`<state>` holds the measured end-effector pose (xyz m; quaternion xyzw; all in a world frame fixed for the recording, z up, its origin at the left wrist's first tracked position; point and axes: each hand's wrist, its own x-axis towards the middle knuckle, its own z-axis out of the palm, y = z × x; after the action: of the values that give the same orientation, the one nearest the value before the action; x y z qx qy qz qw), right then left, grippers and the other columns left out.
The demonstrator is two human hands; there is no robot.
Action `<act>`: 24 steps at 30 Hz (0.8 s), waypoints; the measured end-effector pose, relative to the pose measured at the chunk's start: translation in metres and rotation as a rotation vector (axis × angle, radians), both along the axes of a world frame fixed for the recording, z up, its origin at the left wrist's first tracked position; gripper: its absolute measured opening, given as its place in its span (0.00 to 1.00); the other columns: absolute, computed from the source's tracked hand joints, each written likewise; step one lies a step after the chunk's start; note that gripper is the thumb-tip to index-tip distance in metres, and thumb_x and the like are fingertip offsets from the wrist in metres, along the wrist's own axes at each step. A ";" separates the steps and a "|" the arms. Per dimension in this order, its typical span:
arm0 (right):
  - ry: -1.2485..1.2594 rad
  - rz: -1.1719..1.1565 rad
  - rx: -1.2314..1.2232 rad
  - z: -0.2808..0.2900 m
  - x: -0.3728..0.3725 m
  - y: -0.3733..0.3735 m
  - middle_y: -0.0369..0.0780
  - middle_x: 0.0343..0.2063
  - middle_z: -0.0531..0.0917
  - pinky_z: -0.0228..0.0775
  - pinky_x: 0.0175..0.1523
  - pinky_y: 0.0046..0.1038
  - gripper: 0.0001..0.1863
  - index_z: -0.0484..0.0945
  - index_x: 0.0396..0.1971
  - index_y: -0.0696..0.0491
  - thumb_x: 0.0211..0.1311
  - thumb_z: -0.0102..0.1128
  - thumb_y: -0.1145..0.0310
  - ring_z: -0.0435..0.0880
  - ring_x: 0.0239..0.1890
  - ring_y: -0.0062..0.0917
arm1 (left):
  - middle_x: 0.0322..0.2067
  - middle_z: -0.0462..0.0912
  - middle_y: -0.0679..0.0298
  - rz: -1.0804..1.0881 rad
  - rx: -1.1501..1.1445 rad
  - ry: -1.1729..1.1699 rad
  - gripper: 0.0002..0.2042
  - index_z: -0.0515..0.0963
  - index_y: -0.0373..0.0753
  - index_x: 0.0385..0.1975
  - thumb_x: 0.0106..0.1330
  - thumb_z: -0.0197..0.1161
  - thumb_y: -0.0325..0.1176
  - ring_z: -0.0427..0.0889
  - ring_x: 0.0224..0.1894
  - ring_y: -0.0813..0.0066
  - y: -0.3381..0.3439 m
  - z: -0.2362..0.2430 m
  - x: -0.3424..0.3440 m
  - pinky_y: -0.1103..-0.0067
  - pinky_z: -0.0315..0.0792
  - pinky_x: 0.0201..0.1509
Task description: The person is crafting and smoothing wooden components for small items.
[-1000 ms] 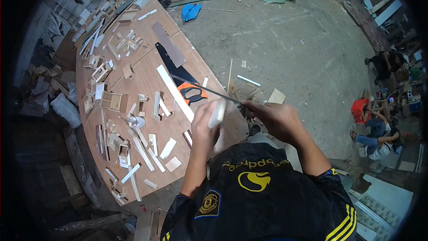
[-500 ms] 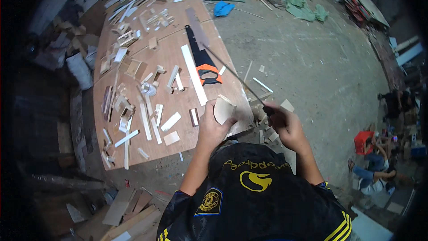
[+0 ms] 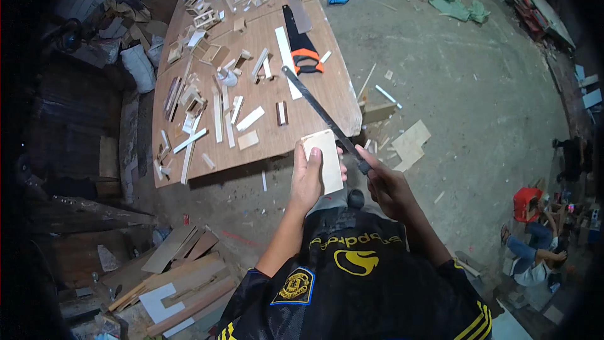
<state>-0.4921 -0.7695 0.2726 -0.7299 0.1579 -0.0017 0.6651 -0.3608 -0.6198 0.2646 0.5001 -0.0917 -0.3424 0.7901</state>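
My left hand (image 3: pixel 308 173) is closed round a small pale wooden block (image 3: pixel 330 167), thumb across its broad face and fingertips behind its right edge. The block stands tilted in front of my body, just off the table's near corner. My right hand (image 3: pixel 384 182) grips the dark handle of a long narrow blade (image 3: pixel 322 112). That blade slants up and left past the block's upper right corner, its rounded tip over the table. Whether it is a file or a saw blade I cannot tell, nor whether it touches the block.
The wooden table (image 3: pixel 251 151) carries a handsaw with an orange handle (image 3: pixel 307 62), a long white strip (image 3: pixel 290 79) and many scattered offcuts. Wood scraps (image 3: pixel 410 145) lie on the floor right of it. Boards (image 3: pixel 182 283) are heaped lower left. Another person (image 3: pixel 535 255) sits far right by a red crate (image 3: pixel 527 204).
The block has turned more upright in my left hand. The blade has swung lower, its tip nearer me and its length closer beside the block. My view has shifted, so the table appears higher.
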 end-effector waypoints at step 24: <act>-0.190 0.244 -0.070 0.013 0.048 0.186 0.31 0.17 0.67 0.62 0.28 0.20 0.24 0.67 0.66 0.43 0.72 0.43 0.72 0.65 0.20 0.14 | 0.43 0.78 0.56 0.213 0.024 -0.292 0.19 0.62 0.34 0.55 0.75 0.50 0.43 0.81 0.38 0.73 0.165 -0.003 0.014 0.75 0.78 0.42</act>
<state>-0.4437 -0.5831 0.2859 -0.7629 0.0043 0.0047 0.6465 -0.3472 -0.4544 0.2621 0.5607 -0.1480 -0.1814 0.7942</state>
